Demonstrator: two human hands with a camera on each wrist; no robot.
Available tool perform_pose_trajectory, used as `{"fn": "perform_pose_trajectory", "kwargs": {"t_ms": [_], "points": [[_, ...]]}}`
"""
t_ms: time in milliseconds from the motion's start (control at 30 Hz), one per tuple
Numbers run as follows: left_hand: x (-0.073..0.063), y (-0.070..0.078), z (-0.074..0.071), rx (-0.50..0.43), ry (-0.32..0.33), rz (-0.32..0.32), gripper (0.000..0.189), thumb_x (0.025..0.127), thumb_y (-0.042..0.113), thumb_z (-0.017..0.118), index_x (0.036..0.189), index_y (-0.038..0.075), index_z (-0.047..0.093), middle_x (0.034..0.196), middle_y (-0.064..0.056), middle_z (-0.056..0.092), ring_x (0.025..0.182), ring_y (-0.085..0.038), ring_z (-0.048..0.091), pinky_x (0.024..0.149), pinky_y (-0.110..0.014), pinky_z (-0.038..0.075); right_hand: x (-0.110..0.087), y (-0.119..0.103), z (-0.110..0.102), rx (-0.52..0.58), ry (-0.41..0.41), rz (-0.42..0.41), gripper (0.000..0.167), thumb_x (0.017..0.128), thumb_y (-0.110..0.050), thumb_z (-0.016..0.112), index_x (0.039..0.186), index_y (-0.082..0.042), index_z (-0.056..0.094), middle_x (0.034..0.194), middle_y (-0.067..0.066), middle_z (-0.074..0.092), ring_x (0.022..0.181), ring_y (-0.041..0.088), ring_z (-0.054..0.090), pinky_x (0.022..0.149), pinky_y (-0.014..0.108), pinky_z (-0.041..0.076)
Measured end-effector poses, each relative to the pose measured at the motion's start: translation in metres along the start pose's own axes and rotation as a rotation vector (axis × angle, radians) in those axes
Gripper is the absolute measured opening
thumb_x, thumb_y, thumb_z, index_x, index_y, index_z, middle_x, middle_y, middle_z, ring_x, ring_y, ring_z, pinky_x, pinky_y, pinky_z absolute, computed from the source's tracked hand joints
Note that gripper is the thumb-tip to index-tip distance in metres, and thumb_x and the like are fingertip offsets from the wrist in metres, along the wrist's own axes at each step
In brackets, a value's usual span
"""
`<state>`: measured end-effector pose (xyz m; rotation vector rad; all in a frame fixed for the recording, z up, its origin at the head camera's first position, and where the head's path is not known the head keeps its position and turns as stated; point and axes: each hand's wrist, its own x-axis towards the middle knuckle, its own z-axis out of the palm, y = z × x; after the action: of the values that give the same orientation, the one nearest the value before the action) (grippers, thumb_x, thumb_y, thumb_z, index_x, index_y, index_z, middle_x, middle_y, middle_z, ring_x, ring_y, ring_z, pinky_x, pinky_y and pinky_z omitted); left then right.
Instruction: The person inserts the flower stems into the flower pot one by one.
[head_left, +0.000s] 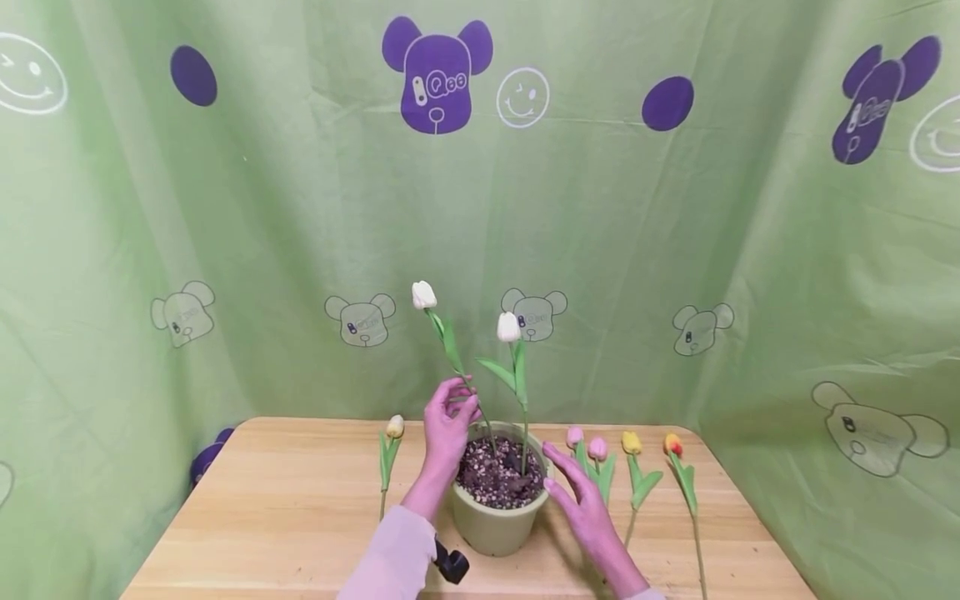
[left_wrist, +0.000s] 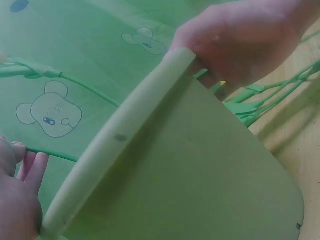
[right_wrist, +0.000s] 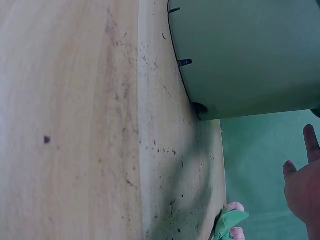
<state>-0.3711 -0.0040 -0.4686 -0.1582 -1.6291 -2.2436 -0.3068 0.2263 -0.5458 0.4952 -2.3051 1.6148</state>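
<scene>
A pale green flowerpot (head_left: 495,529) filled with dark, speckled soil (head_left: 487,487) stands on the wooden table. My left hand (head_left: 448,421) pinches the stem of a white tulip (head_left: 423,295), which leans left with its lower end at the soil. To its right, a second white tulip (head_left: 508,327) stands nearly upright in the pot. My right hand (head_left: 588,508) is at the pot's right side, fingers extended towards the rim. In the left wrist view this hand (left_wrist: 240,42) overlaps the rim (left_wrist: 120,135); whether it presses there I cannot tell.
Right of the pot lie pink tulips (head_left: 597,448), a yellow tulip (head_left: 632,442) and a red-and-yellow tulip (head_left: 672,444). A cream tulip (head_left: 394,427) lies to the left. Dark specks dot the tabletop (right_wrist: 90,125) beside the pot. A green printed curtain (head_left: 600,208) surrounds the table.
</scene>
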Motion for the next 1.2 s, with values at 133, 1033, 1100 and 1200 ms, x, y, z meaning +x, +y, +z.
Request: {"fn": "perform_pose_trajectory", "kwargs": {"t_ms": [133,1033,1100,1200], "points": [[0.0016,-0.0015,0.0001,0.003,-0.006,0.005,0.034,0.092,-0.004,0.07,0.124,0.008,0.069,0.113,-0.02,0.067,0.09,-0.022,0.066,0.086,-0.037,0.066,0.0004,0.0004,0.0007,0.006,-0.001,-0.008,0.049,0.105,-0.017,0.059,0.153,-0.012,0.049,0.161,0.013,0.045,0.145,0.002,0.038,0.114,0.007,0.022],[0.0002,-0.003,0.0021,0.116,-0.059,0.09,0.035,0.092,-0.003,0.07,0.125,0.009,0.069,0.112,-0.019,0.068,0.092,-0.026,0.067,0.08,-0.031,0.066,0.001,0.0035,0.0021,0.053,-0.011,-0.022,0.049,0.105,-0.013,0.059,0.153,-0.01,0.049,0.16,0.017,0.044,0.139,-0.014,0.037,0.115,0.005,0.022],[0.0004,-0.0038,0.0021,0.128,-0.077,0.088,0.035,0.092,-0.004,0.07,0.125,0.009,0.068,0.113,-0.02,0.068,0.093,-0.026,0.067,0.081,-0.032,0.066,0.0009,0.0031,0.002,0.054,-0.01,-0.021,0.049,0.105,-0.013,0.059,0.153,-0.009,0.049,0.16,0.016,0.045,0.139,-0.014,0.037,0.115,0.005,0.022],[0.0001,-0.0048,0.0024,0.143,-0.104,0.076,0.035,0.093,-0.005,0.069,0.126,0.008,0.068,0.113,-0.02,0.068,0.094,-0.03,0.068,0.082,-0.034,0.066,0.0007,0.0022,0.0015,0.054,-0.009,-0.018,0.049,0.105,-0.013,0.059,0.153,-0.01,0.049,0.16,0.015,0.045,0.139,-0.014,0.037,0.115,0.006,0.022]]}}
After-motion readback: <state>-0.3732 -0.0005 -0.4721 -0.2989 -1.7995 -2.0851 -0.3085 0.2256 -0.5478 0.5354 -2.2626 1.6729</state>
